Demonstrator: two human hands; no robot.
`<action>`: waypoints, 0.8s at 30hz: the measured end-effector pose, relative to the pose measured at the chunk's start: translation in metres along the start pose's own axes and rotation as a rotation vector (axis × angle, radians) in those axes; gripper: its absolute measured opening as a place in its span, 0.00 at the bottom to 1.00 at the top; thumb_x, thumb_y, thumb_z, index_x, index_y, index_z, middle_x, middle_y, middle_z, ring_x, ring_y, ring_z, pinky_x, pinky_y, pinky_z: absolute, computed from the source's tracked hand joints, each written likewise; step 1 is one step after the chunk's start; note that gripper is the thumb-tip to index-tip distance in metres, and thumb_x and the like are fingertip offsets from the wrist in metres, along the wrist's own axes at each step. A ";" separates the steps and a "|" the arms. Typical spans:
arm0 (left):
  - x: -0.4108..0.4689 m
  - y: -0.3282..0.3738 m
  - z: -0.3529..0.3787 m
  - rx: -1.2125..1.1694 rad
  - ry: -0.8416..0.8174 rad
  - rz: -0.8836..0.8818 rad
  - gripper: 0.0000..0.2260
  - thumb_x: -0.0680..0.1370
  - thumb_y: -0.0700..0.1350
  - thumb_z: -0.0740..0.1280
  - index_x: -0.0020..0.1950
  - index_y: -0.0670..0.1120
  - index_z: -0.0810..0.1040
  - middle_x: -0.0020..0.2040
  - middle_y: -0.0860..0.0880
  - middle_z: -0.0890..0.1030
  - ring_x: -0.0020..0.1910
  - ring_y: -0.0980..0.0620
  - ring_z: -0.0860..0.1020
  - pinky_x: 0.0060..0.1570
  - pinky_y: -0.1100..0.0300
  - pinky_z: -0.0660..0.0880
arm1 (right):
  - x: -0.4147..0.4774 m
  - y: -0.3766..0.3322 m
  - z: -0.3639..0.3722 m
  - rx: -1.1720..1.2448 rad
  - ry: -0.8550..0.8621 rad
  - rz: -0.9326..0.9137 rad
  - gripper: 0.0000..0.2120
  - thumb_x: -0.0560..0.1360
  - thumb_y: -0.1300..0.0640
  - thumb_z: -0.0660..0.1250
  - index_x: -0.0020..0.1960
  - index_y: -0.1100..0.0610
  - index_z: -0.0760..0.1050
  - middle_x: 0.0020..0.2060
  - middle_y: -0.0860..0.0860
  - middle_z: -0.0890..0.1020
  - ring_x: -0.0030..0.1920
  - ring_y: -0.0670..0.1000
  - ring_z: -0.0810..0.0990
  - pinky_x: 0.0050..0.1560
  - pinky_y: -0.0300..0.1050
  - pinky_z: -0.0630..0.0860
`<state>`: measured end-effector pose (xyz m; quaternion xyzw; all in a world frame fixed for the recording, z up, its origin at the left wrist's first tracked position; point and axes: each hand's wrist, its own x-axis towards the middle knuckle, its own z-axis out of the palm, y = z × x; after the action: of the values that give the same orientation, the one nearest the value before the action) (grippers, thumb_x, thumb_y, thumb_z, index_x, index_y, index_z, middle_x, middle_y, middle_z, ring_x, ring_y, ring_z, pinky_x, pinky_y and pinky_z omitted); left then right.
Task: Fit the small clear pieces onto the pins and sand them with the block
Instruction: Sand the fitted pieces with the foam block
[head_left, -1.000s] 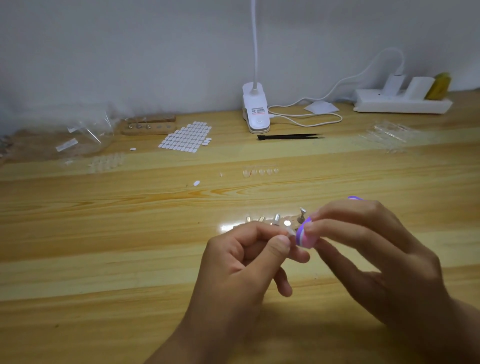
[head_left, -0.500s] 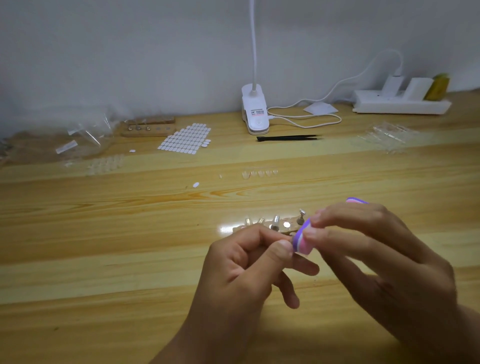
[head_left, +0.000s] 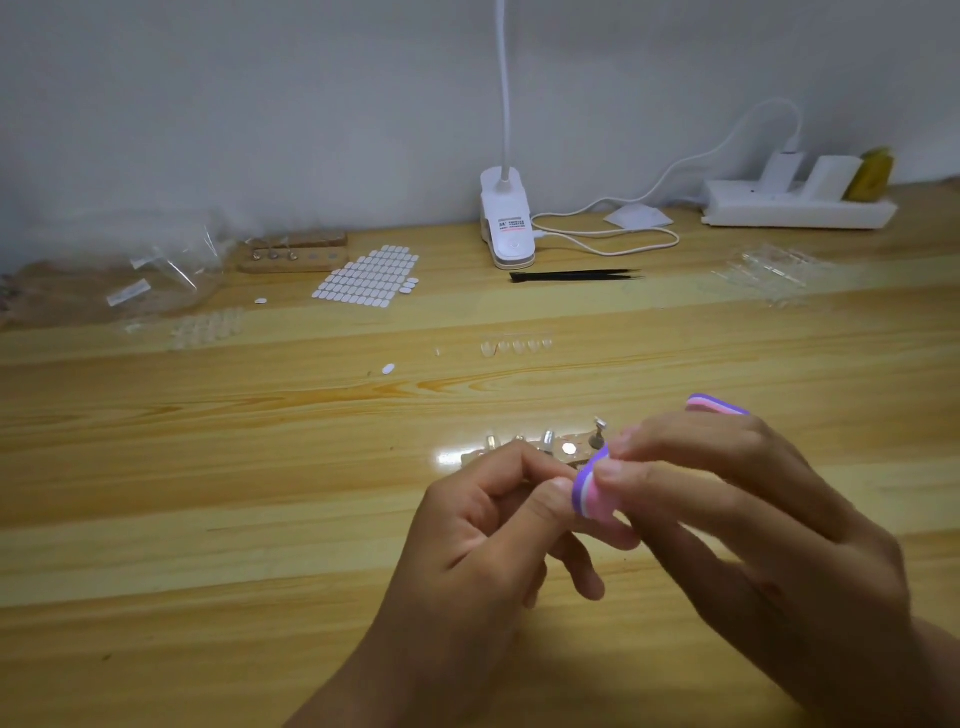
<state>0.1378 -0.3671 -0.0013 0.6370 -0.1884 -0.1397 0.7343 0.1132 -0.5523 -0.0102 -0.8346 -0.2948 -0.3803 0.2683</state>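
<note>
block (head_left: 592, 492), likely soft light foam pinched at its edges by the right hand (head_left: 737, 499), sits at five o'clock of the pin stand (head_left: 550, 452), touching the left hand (head_left: 483, 525), whose pinching fingertips hide the small, probably slippery piece.

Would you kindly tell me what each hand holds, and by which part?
Right hand pinches the sanding block near its lower end; left hand pinches a small item, hidden by fingertips.

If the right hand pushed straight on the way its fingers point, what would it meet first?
The left hand, almost at once: the sanding block in the right hand appears to touch the left thumb, which seems to pinch a small piece, hidden here.
</note>
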 end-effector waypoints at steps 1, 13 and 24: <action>0.000 0.000 0.000 0.013 0.001 0.001 0.07 0.77 0.44 0.65 0.41 0.45 0.79 0.39 0.43 0.86 0.29 0.50 0.80 0.26 0.63 0.68 | 0.000 0.001 0.000 -0.017 -0.013 -0.012 0.15 0.72 0.70 0.72 0.57 0.59 0.79 0.51 0.56 0.82 0.53 0.52 0.81 0.59 0.43 0.74; 0.001 -0.003 -0.003 -0.013 -0.009 -0.048 0.09 0.77 0.44 0.61 0.39 0.50 0.78 0.36 0.43 0.85 0.30 0.50 0.80 0.27 0.63 0.68 | 0.002 0.014 -0.001 -0.084 -0.011 0.028 0.10 0.75 0.69 0.71 0.55 0.61 0.81 0.50 0.57 0.82 0.51 0.54 0.82 0.54 0.48 0.77; 0.000 0.001 0.001 -0.142 -0.079 -0.160 0.11 0.77 0.46 0.57 0.36 0.49 0.73 0.26 0.50 0.66 0.24 0.55 0.64 0.25 0.67 0.66 | 0.001 0.013 -0.001 -0.043 -0.001 0.000 0.15 0.73 0.70 0.71 0.57 0.59 0.79 0.52 0.56 0.82 0.54 0.52 0.81 0.54 0.47 0.77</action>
<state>0.1376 -0.3683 -0.0005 0.5904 -0.1553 -0.2360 0.7561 0.1226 -0.5613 -0.0115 -0.8403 -0.2866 -0.3862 0.2504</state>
